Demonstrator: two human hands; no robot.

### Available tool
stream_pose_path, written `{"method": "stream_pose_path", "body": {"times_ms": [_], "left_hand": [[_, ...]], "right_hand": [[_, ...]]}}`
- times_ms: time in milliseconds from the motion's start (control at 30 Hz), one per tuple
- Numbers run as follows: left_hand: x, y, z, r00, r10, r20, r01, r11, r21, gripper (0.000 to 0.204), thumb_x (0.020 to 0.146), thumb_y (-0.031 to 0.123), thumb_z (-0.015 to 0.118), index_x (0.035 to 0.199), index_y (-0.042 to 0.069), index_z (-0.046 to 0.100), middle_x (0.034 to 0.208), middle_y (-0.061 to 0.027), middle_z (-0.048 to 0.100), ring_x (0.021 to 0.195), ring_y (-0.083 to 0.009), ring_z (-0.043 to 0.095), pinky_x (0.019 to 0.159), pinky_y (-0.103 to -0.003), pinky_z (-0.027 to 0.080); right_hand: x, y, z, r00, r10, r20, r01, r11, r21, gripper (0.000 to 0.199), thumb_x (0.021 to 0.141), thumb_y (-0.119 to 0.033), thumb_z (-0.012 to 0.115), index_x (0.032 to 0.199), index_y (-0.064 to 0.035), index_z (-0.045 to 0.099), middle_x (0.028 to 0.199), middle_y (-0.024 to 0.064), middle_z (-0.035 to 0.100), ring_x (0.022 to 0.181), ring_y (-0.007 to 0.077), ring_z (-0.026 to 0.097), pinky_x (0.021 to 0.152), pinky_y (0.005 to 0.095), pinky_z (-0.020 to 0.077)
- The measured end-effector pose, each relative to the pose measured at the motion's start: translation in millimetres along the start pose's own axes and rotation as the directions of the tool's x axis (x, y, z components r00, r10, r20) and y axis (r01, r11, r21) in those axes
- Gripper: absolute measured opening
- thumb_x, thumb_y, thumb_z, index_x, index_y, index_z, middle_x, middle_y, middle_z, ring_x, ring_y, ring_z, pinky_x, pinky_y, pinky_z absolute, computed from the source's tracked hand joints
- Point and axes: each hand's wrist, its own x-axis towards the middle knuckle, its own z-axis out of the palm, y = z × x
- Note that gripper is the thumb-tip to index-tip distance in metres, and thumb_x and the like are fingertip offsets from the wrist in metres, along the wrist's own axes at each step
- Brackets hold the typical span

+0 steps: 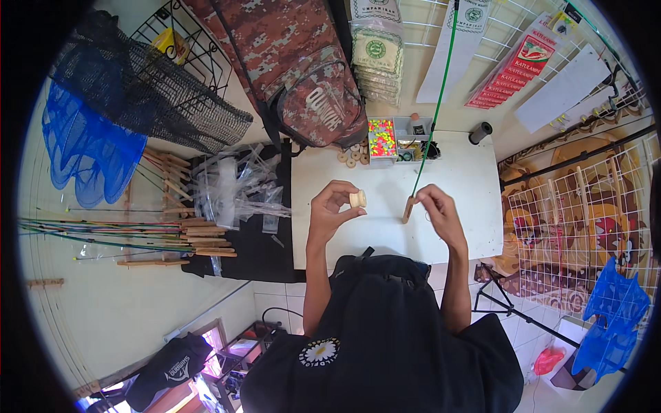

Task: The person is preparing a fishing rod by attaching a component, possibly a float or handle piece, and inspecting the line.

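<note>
My left hand (332,210), over the white table (323,248), pinches a small pale wooden spool (357,199) between thumb and fingers. To its right, my right hand (441,212) is closed, its fingertips at the wooden handle (408,210) of a thin green fishing rod (441,89). The rod's shaft runs up and away from the handle, past the far edge of the table. Whether a fine line also lies between the right fingertips is too small to tell.
At the table's back stand a tray of bright beads (382,140), several wooden rings (352,163) and a dark cylinder (480,133). On the left lie clear plastic bags (234,189) and several wooden-handled rods (206,237). A camouflage backpack (313,96) hangs behind; a tripod (502,303) stands right.
</note>
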Motion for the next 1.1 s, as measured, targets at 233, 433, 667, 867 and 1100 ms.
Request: {"method": "stream_pose_path", "body": {"times_ms": [233,433,667,867,1100], "left_hand": [[3.7,2.0,1.2,1.000,-0.015,0.023,0.014,0.999,0.038,0.039,0.068,-0.012,0.076,0.100,0.001,0.059,0.100,-0.0066,0.058,0.091,-0.0143,0.061,0.076,-0.028,0.050],[4.5,2.6,3.1,1.000,0.006,0.018,-0.007,1.000,0.021,0.040,0.068,-0.012,0.076,0.101,0.002,0.057,0.101,-0.0072,0.057,0.093,-0.0141,0.060,0.078,-0.028,0.050],[5.9,-1.1,20.5,0.982,-0.160,0.101,0.167,0.984,-0.064,0.035,0.084,-0.007,0.057,0.116,0.003,0.047,0.105,-0.0067,0.056,0.095,-0.0116,0.052,0.077,-0.025,0.044],[5.7,-8.0,50.1,0.915,-0.386,0.120,0.401,0.904,-0.149,0.018,0.091,0.007,0.051,0.107,0.004,0.059,0.100,-0.0018,0.055,0.084,-0.0073,0.045,0.072,-0.023,0.037],[12.3,2.9,73.9,0.950,-0.252,0.187,0.265,0.963,-0.048,0.020,0.095,0.018,0.059,0.104,0.001,0.063,0.097,-0.0031,0.061,0.092,-0.0089,0.053,0.081,-0.026,0.042]], "right_hand": [[-1.2,19.7,-37.9,0.907,-0.183,-0.379,0.093,0.965,-0.245,0.022,0.098,-0.017,0.051,0.085,-0.0002,0.057,0.078,-0.0005,0.053,0.068,0.0066,0.041,0.062,0.0223,0.0350],[-7.3,17.5,-54.1,0.841,-0.160,-0.516,-0.045,0.931,-0.363,0.021,0.096,-0.014,0.053,0.085,0.0021,0.061,0.082,0.0066,0.060,0.076,0.0138,0.057,0.072,0.0276,0.0442],[-11.2,0.1,-29.6,0.966,-0.107,-0.235,0.071,0.985,-0.158,0.017,0.094,-0.011,0.056,0.093,0.0029,0.066,0.072,0.0039,0.061,0.071,0.0096,0.056,0.071,0.0246,0.0445],[-9.7,-34.5,-2.8,0.999,0.028,-0.034,-0.031,0.995,-0.091,0.017,0.096,-0.014,0.056,0.096,0.0012,0.063,0.067,-0.0036,0.054,0.060,0.0033,0.040,0.059,0.0189,0.0354],[-11.7,-29.9,7.2,0.999,-0.014,0.049,0.020,0.992,-0.128,0.014,0.091,-0.011,0.061,0.096,0.0014,0.067,0.077,0.0046,0.067,0.064,0.0059,0.054,0.060,0.0231,0.0454]]}}
